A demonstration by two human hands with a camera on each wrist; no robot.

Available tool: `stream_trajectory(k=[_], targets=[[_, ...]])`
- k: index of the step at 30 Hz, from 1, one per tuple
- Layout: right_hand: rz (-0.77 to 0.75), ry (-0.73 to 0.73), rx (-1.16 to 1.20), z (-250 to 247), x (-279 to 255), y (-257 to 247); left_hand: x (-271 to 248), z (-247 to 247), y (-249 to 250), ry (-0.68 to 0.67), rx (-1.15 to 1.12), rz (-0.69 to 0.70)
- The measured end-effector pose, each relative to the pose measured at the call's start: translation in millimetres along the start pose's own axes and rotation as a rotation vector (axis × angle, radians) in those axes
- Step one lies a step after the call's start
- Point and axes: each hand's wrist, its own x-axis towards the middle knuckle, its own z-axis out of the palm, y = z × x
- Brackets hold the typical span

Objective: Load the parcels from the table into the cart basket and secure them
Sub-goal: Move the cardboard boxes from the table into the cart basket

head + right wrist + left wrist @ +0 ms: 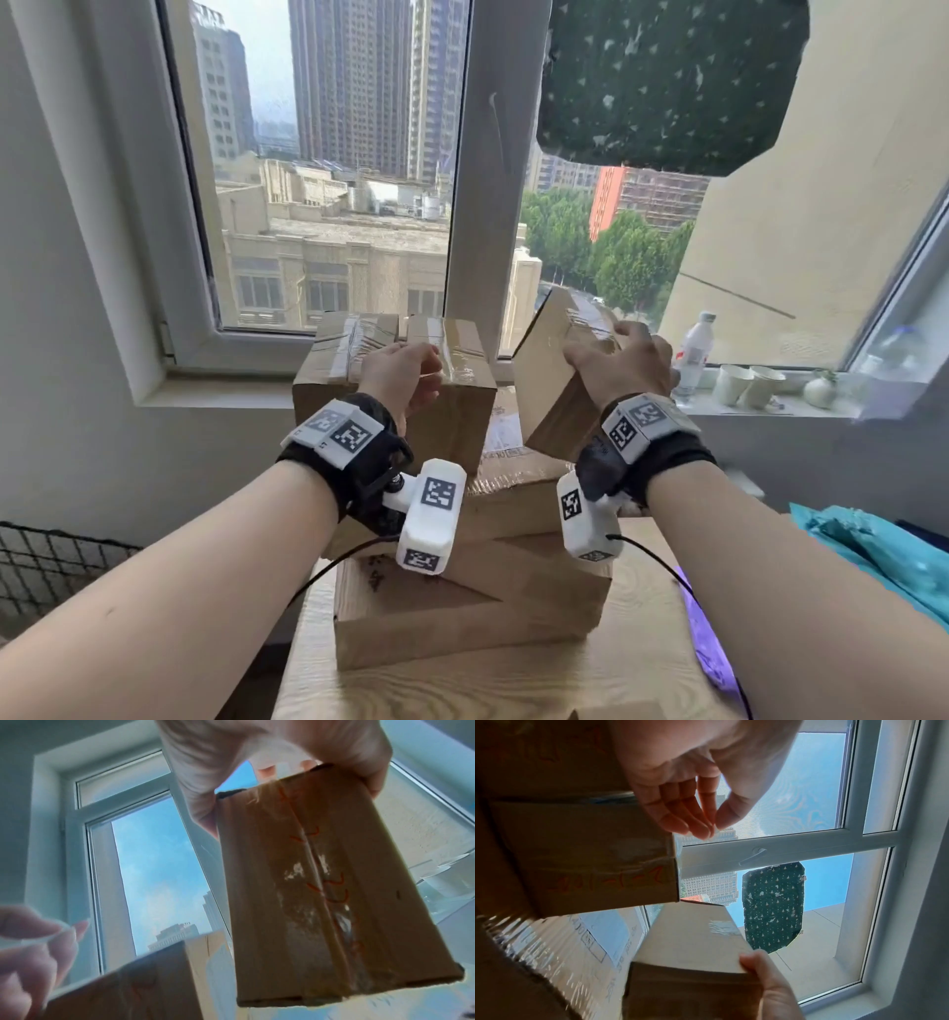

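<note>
Nearest the lens, two bare forearms reach forward, each wrist strapped with a white tagged camera block. Just beyond them, the right hand (619,362) has a small cardboard parcel (557,375) clamped from above, fingers over one face and thumb down the other, and it hangs tilted in the air, clear of the stack. The right wrist view confirms it: the taped seam of that parcel with red scribbles, gripped at the top end. The left hand (403,377) hovers at the upper edge of the taped box (390,390) that sits on top of the pile; its fingers (680,815) are loosely bunched towards the thumb, gripping nothing, and whether they brush the cardboard is hard to call. Below, a wide flat box (513,478) wrapped in shiny film with a printed label, and under that a big plain carton (462,611), all stacked on the wooden tabletop (513,688). A black wire mesh (46,565) peeks in low on the left. On the windowsill (215,383), right side: a plastic bottle (693,354), white paper cups (747,383), a small round vase (820,390). A dark green patterned sheet (667,82) covers part of the right pane, tower blocks outside.
</note>
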Motion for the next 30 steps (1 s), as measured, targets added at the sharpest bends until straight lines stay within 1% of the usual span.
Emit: stream_trajectory(k=[2, 5, 8, 11, 14, 16, 19, 20, 22, 23, 24, 27, 29, 30], targets=[[-0.024, 0.057, 0.069, -13.2, -1.8, -4.7, -3.1, 2.8, -0.3, 0.000, -0.008, 0.002], [-0.036, 0.112, 0.264, -33.6, -6.2, -17.7, -6.3, 7.6, 0.9, -0.017, -0.039, -0.003], [-0.061, 0.068, 0.480, -50.8, -12.9, -32.2, -10.3, 14.2, 4.2, -0.035, -0.079, 0.002], [-0.057, -0.054, 0.633, -56.0, -24.1, -42.0, -16.3, 19.1, 8.3, -0.028, -0.129, 0.001], [0.062, -0.225, 0.731, -51.7, -35.2, -43.0, -25.9, 19.7, 13.2, -0.040, -0.164, -0.011], [0.177, -0.387, 0.855, -48.0, -41.8, -39.1, -36.5, 17.1, 18.0, -0.084, -0.198, -0.020], [0.284, -0.632, 1.008, -41.7, -53.6, -32.8, -53.1, 8.3, 25.8, -0.237, -0.401, -0.047], [0.299, -0.672, 1.007, -39.3, -56.3, -31.3, -57.3, 5.1, 27.6, -0.285, -0.451, -0.041], [0.308, -0.695, 0.980, -36.5, -63.7, -32.3, -64.5, -3.3, 29.5, -0.285, -0.469, -0.001], [0.283, -0.682, 0.939, -34.3, -67.9, -35.3, -65.6, -9.1, 29.8, -0.255, -0.465, 0.019], [0.222, -0.641, 0.875, -31.3, -70.3, -37.5, -68.8, -13.1, 31.0, -0.229, -0.460, 0.029], [-0.127, -0.484, 0.648, -18.7, -80.9, -49.5, -76.8, -31.1, 38.3, -0.157, -0.451, 0.075], [-0.295, -0.445, 0.555, -19.8, -91.8, -58.1, -81.1, -40.2, 42.9, -0.145, -0.439, 0.098], [-0.357, -0.461, 0.510, -22.1, -96.7, -62.4, -85.0, -43.2, 45.2, -0.146, -0.431, 0.108]])
